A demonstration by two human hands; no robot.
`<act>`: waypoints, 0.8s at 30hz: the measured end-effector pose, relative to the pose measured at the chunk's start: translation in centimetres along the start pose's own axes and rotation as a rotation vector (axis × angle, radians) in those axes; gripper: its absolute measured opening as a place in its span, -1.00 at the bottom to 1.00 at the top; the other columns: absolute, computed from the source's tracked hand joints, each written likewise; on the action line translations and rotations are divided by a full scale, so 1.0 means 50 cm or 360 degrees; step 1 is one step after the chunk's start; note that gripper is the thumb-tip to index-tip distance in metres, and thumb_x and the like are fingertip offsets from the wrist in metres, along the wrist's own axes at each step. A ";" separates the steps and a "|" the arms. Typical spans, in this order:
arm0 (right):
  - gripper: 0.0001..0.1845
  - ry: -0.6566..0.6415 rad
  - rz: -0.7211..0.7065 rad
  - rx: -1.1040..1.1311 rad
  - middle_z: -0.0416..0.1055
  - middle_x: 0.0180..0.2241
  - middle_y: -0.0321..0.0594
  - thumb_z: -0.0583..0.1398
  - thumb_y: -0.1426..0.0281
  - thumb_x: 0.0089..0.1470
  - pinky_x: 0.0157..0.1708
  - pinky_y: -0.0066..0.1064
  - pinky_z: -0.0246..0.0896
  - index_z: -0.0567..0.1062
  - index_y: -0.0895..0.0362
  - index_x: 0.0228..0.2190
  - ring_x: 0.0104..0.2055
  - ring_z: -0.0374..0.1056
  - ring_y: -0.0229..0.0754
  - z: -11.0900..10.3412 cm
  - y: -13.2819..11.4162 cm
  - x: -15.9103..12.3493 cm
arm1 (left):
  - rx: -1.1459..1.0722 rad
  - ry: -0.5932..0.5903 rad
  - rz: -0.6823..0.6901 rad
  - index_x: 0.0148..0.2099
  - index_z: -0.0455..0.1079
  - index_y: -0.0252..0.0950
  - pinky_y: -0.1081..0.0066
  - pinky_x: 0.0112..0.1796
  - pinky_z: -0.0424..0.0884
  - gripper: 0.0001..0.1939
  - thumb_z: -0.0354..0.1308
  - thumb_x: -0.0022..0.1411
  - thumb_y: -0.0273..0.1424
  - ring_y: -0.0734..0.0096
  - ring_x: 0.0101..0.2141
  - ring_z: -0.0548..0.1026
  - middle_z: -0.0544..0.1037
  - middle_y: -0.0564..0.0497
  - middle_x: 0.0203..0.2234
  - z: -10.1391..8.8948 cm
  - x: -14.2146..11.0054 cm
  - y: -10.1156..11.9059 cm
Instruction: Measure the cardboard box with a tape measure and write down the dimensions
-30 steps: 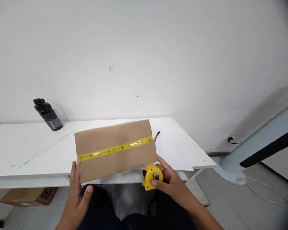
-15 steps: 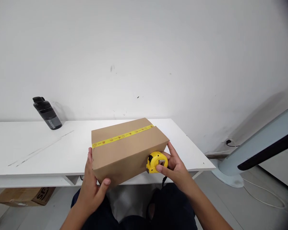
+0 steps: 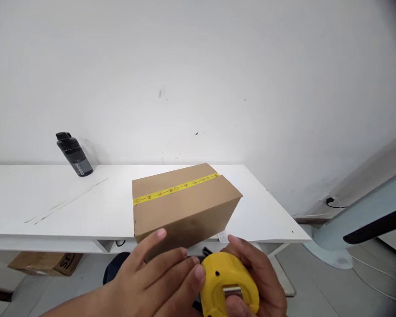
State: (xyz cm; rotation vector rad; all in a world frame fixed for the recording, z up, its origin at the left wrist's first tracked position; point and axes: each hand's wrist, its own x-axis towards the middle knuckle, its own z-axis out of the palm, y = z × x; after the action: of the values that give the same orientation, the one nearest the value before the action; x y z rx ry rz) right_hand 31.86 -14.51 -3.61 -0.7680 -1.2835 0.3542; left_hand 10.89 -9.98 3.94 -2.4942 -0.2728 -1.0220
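Note:
My right hand [image 3: 262, 277] is wrapped around a yellow tape measure [image 3: 218, 264], held close to the camera. The right thumb lies by the metal clip on its face. Beside it, my left hand [image 3: 161, 277] has its fingers stretched out, the fingertips at the left edge of the tape measure; whether they press on it I cannot tell. Past both hands, a brown cardboard box [image 3: 181, 207] sealed with yellow printed tape [image 3: 165, 192] rests at an angle on the white table [image 3: 112, 207], overhanging its front edge.
A dark water bottle [image 3: 74, 154] stands at the back left against the wall. Under the table lies another cardboard box [image 3: 42, 263]. A pale tower fan [image 3: 376, 207] stands on the floor at the right. White paper [image 3: 223, 237] shows near the table's front edge.
Both hands have come off the cardboard box and moved toward me. The tape measure has come nearer the camera in my right hand, with my left hand brought over beside it.

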 end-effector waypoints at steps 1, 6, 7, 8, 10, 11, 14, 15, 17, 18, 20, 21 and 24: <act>-0.42 0.0081 -0.0030 -0.0046 0.45 -0.25 -0.12 0.26 0.04 0.21 -0.53 -0.31 0.34 0.45 -0.06 0.19 -0.49 0.35 -0.16 0.010 0.002 0.000 | 0.0007 0.0031 -0.0010 0.13 0.49 -0.30 0.06 0.41 0.14 -0.67 0.09 0.49 -0.24 0.39 -0.01 0.63 0.73 0.02 -0.17 0.005 0.001 0.003; -0.60 0.0108 -0.0052 -0.0096 0.43 -0.27 -0.15 0.16 0.07 0.31 -0.37 -0.27 0.44 0.49 -0.11 0.10 -0.38 0.43 -0.10 0.043 -0.012 0.021 | 0.0161 0.0018 -0.0085 0.09 0.51 -0.31 0.07 0.40 0.15 -0.66 0.16 0.44 -0.19 0.33 -0.01 0.64 0.72 -0.07 -0.16 0.001 -0.011 0.005; -0.58 0.0052 -0.0055 -0.0073 0.42 -0.27 -0.16 0.15 0.08 0.32 -0.40 -0.30 0.43 0.45 -0.10 0.13 -0.40 0.41 -0.12 0.050 -0.017 0.025 | 0.0168 0.0016 -0.0072 0.08 0.51 -0.34 0.08 0.41 0.13 -0.68 0.19 0.42 -0.24 0.33 0.00 0.63 0.72 -0.10 -0.15 -0.005 -0.012 0.002; -0.54 0.0012 -0.0083 -0.0053 0.42 -0.24 -0.14 0.15 0.07 0.32 -0.43 -0.33 0.43 0.41 -0.08 0.17 -0.40 0.41 -0.14 0.058 -0.020 0.028 | 0.0165 -0.0003 -0.0065 0.08 0.50 -0.38 0.09 0.41 0.11 -0.71 0.19 0.41 -0.32 0.34 0.02 0.62 0.71 -0.12 -0.13 -0.012 -0.013 -0.001; -0.43 0.0059 -0.0214 -0.0023 0.40 -0.17 -0.09 0.15 0.05 0.31 -0.43 -0.36 0.44 0.32 -0.04 0.25 -0.34 0.43 -0.12 0.081 -0.025 0.031 | 0.0134 -0.0097 -0.0064 0.14 0.45 -0.43 0.06 0.43 0.05 -0.70 0.13 0.40 -0.49 0.35 0.08 0.59 0.68 -0.18 -0.04 -0.026 -0.015 -0.009; -0.40 0.0108 -0.0282 -0.0013 0.39 -0.14 -0.07 0.16 0.05 0.30 -0.42 -0.37 0.46 0.29 -0.03 0.28 -0.30 0.44 -0.11 0.096 -0.027 0.032 | 0.0116 -0.0151 -0.0061 0.18 0.41 -0.43 0.05 0.43 0.01 -0.66 0.09 0.40 -0.54 0.36 0.10 0.58 0.66 -0.19 0.01 -0.032 -0.017 -0.014; -0.41 0.0273 -0.0387 -0.0014 0.34 -0.14 -0.06 0.17 0.13 0.32 -0.44 -0.39 0.46 0.24 -0.05 0.30 -0.25 0.43 -0.09 0.144 -0.039 0.038 | 0.0098 -0.0211 -0.0084 0.30 0.32 -0.30 0.04 0.45 -0.11 -0.53 0.02 0.39 -0.60 0.42 0.06 0.60 0.62 -0.10 0.09 -0.045 -0.026 -0.036; -0.44 0.0328 -0.0395 -0.0028 0.34 -0.14 -0.05 0.16 0.18 0.33 -0.46 -0.38 0.45 0.25 -0.06 0.30 -0.25 0.43 -0.08 0.156 -0.045 0.041 | 0.0105 -0.0181 -0.0122 0.30 0.32 -0.24 0.04 0.45 -0.09 -0.51 0.03 0.38 -0.60 0.44 0.02 0.62 0.64 -0.05 0.08 -0.048 -0.028 -0.049; -0.44 0.0353 -0.0426 -0.0097 0.33 -0.14 -0.04 0.19 0.27 0.31 -0.44 -0.31 0.47 0.28 -0.08 0.29 -0.24 0.43 -0.04 0.167 -0.060 0.048 | 0.0160 -0.0071 -0.0222 0.24 0.37 -0.12 0.03 0.41 0.04 -0.53 0.05 0.37 -0.60 0.45 -0.08 0.66 0.68 0.04 0.01 -0.049 -0.029 -0.091; -0.41 0.0322 -0.0449 -0.0149 0.34 -0.13 -0.03 0.21 0.33 0.27 -0.42 -0.27 0.49 0.29 -0.09 0.29 -0.23 0.43 -0.02 0.166 -0.067 0.051 | 0.0205 -0.0015 -0.0272 0.19 0.41 -0.08 0.05 0.36 0.14 -0.57 0.06 0.37 -0.58 0.44 -0.12 0.67 0.69 0.06 -0.03 -0.047 -0.030 -0.122; -0.29 0.0226 -0.0530 -0.0255 0.36 -0.10 -0.04 0.28 0.43 0.18 -0.38 -0.23 0.52 0.29 -0.12 0.31 -0.22 0.44 -0.01 0.152 -0.079 0.051 | 0.0321 0.0084 -0.0390 0.05 0.49 -0.07 0.11 0.21 0.34 -0.69 0.06 0.40 -0.52 0.40 -0.16 0.67 0.71 0.05 -0.08 -0.038 -0.036 -0.201; -0.21 0.0182 -0.0560 -0.0302 0.37 -0.10 -0.04 0.32 0.47 0.13 -0.37 -0.23 0.53 0.28 -0.13 0.32 -0.22 0.45 -0.01 0.142 -0.085 0.048 | 0.0366 0.0091 -0.0519 -0.01 0.51 -0.11 0.16 0.13 0.41 -0.74 0.05 0.42 -0.47 0.35 -0.11 0.66 0.71 0.02 -0.08 -0.029 -0.042 -0.245; -0.05 0.0075 -0.0486 -0.0390 0.44 -0.13 -0.09 0.38 0.58 0.01 -0.44 -0.27 0.52 0.26 -0.20 0.33 -0.27 0.47 -0.02 0.116 -0.100 0.027 | 0.0440 0.0067 -0.0962 -0.10 0.57 -0.19 0.22 -0.04 0.47 -0.70 -0.03 0.45 -0.34 0.25 -0.07 0.63 0.67 -0.08 -0.01 0.006 -0.077 -0.365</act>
State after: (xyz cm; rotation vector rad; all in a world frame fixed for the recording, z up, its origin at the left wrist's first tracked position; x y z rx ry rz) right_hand 25.87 -15.38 1.30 -0.7659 -1.3909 -0.0688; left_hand 2.24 6.29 6.73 -2.1707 -1.1226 -1.1554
